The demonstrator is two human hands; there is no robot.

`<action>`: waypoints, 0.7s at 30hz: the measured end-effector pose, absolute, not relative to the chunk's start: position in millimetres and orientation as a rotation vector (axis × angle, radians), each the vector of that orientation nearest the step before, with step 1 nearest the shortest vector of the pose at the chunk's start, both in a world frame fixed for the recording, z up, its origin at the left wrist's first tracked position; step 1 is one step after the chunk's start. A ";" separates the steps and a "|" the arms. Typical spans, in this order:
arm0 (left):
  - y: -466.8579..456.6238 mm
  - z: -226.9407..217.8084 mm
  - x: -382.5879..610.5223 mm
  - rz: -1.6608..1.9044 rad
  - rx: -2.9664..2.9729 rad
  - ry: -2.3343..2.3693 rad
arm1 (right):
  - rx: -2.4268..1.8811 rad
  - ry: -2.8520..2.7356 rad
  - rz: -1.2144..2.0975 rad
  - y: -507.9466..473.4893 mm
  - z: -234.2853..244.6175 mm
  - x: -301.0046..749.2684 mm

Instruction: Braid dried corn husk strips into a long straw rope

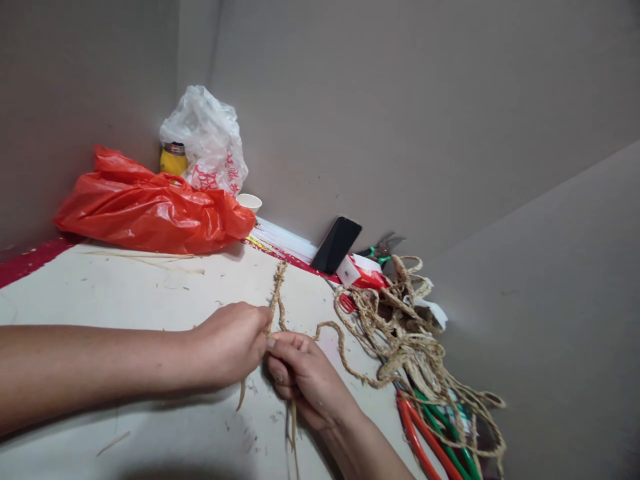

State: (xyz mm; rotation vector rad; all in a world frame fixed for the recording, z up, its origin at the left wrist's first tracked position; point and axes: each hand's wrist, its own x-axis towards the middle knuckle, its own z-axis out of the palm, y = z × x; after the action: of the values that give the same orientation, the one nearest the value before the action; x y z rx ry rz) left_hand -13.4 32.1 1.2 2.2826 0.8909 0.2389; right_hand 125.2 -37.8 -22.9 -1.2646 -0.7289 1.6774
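Observation:
My left hand (233,343) and my right hand (305,377) meet at the middle of the white tabletop (165,307), both closed on a tan straw rope (279,287). The rope's twisted upper part stands out above my fingers toward the far side. Loose straw strands (293,427) hang below my right hand, and a short one (241,395) shows under my left. My right thumb and fingers pinch close beside my left fingers, whose tips are hidden. A thin cord (343,347) runs from near my right hand to a tangled rope pile (415,350).
A red plastic bag (155,213) lies at the back left, before a clear bag (210,133), a yellow jar (173,159) and a white cup (249,202). A phone (337,245) leans on the wall. Pliers (383,250) and orange tool handles (425,437) stand right.

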 end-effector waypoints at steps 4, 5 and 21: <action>26.0 7.9 -12.6 0.179 2.394 0.908 | -1.204 -0.622 1.685 -39.0 -20.8 121.5; 24.6 8.9 -11.9 0.155 2.408 0.917 | -1.202 -0.599 1.676 -39.6 -20.4 120.3; 8.9 4.2 -8.8 0.067 2.223 0.894 | -1.241 -0.465 1.537 -45.1 -22.0 105.2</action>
State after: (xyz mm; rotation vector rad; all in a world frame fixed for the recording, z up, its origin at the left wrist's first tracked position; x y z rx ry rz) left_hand -8.8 8.9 4.2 2.2231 0.8937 0.0665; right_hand 105.2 -45.1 -22.0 -1.2409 -0.4652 1.5375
